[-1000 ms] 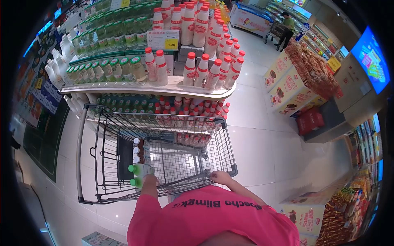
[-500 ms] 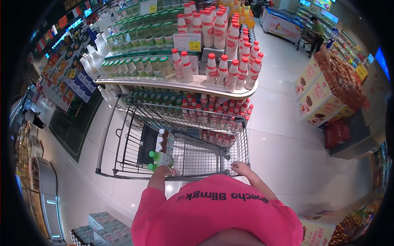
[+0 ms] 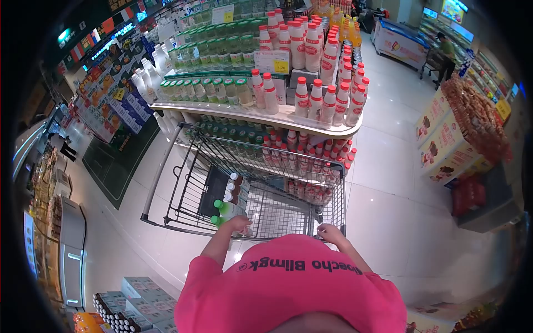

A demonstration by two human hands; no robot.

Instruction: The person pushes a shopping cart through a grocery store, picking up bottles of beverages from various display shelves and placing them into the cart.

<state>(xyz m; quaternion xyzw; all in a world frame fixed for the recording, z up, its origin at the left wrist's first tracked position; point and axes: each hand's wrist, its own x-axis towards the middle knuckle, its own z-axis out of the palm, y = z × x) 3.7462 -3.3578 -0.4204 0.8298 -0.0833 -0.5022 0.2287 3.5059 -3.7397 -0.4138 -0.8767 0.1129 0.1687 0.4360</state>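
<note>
A metal shopping cart (image 3: 266,213) stands sideways right in front of me. My left hand (image 3: 239,223) reaches over its near side, fingers curled down around a small pale item that I cannot make out clearly. Close to that hand lie two green-capped bottles (image 3: 224,206), on their sides. Behind them, several white-capped dark bottles (image 3: 231,187) lie in a row against the dark panel of the cart. At the near right corner of the cart is my right hand (image 3: 328,232), its fingers stretched out and a little apart, with nothing visible in them.
Beyond the cart, a curved shelf (image 3: 255,114) carries red-capped white bottles (image 3: 328,105) and green-lidded jars (image 3: 200,91). A printed box stand (image 3: 441,150) with packets on top is at right. Stacked cartons (image 3: 147,299) sit behind me at left. A person (image 3: 446,55) pushes a cart far right.
My left hand has moved rightward, off the green-capped bottles. My right hand stays by the cart's corner, slightly lower. The whole view has shifted, so the shelf and cart appear further right.
</note>
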